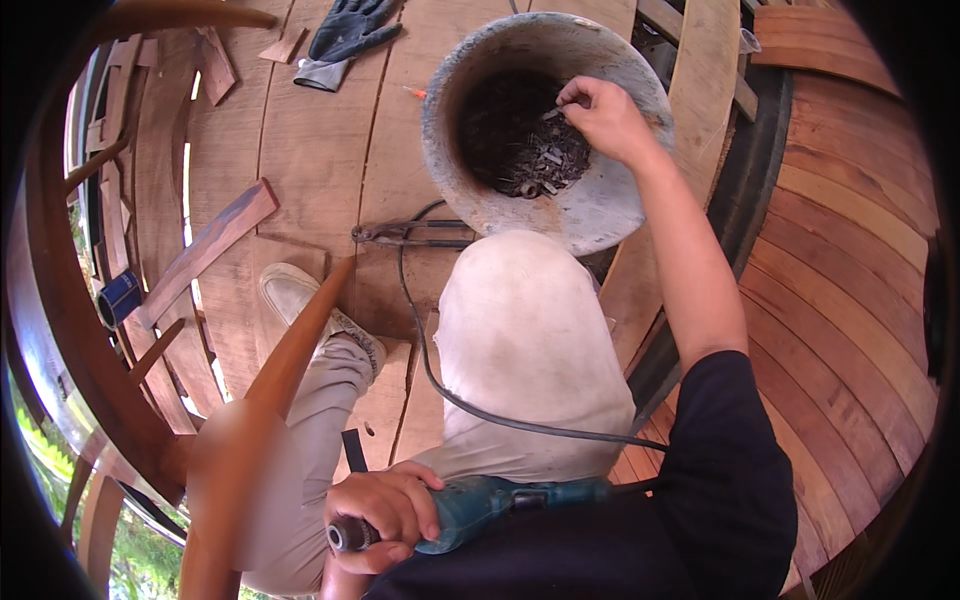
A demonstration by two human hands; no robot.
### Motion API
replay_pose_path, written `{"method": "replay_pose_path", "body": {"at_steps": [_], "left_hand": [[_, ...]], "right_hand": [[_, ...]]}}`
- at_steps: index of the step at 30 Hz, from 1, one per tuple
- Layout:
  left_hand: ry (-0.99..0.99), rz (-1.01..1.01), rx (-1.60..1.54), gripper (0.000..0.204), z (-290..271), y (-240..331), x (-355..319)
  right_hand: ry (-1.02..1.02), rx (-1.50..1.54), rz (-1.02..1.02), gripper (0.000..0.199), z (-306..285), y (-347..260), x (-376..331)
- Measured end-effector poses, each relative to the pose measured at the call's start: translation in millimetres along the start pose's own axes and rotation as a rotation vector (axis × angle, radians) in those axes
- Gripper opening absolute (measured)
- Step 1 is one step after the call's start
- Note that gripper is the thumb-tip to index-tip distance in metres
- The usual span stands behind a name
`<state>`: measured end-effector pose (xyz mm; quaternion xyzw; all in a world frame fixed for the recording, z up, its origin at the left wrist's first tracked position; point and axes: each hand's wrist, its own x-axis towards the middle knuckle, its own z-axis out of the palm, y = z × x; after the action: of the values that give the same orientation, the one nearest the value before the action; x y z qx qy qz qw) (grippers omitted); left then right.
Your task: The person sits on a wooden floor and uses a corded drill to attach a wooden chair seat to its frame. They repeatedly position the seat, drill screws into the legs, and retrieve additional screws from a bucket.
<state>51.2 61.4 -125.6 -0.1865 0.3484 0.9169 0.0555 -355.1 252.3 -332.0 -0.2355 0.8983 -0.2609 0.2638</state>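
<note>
My left hand (385,508) is wrapped round the front of a teal power drill (478,512), just behind its dark chuck. The drill lies across my lap, against my black shirt, and its black cable runs off it. My right hand (608,118) reaches into a tilted, grey-stained bucket (610,215). Its thumb and fingers are pinched together just above a heap of small dark metal pieces (548,165), which look like screws or nails. Whatever sits between those fingertips is too small to make out.
Long-handled pincers (420,234) lie on the plank floor (320,140) beside my knee. Farther off is a dark work glove (350,35). A loose board (210,250) and a blue tin (120,298) are at the left. A curved wooden bar (300,350) crosses the near left; red-brown planking (840,300) curves along the right.
</note>
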Motion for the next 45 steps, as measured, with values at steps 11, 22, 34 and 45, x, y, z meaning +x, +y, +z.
{"method": "replay_pose_path", "body": {"at_steps": [11, 22, 34, 45], "left_hand": [[0.01, 0.001, 0.002, 0.024, -1.2, -1.6, -5.2], [0.066, -0.017, -0.033, 0.024, -3.2, -2.7, -4.4], [0.048, -0.02, -0.039, 0.025, -8.5, -3.5, -1.3], [0.051, -0.002, -0.038, 0.024, -8.2, -4.9, -1.2]], "right_hand": [[-0.114, 0.098, 0.057, 0.02, 19.6, 13.4, -1.8], [0.093, -0.035, -0.02, 0.021, -20.8, -13.8, -12.2], [0.063, -0.121, -0.046, 0.024, -33.9, -22.6, -21.0], [-0.328, -0.543, -0.199, 0.017, -7.0, 14.7, 16.9]]}}
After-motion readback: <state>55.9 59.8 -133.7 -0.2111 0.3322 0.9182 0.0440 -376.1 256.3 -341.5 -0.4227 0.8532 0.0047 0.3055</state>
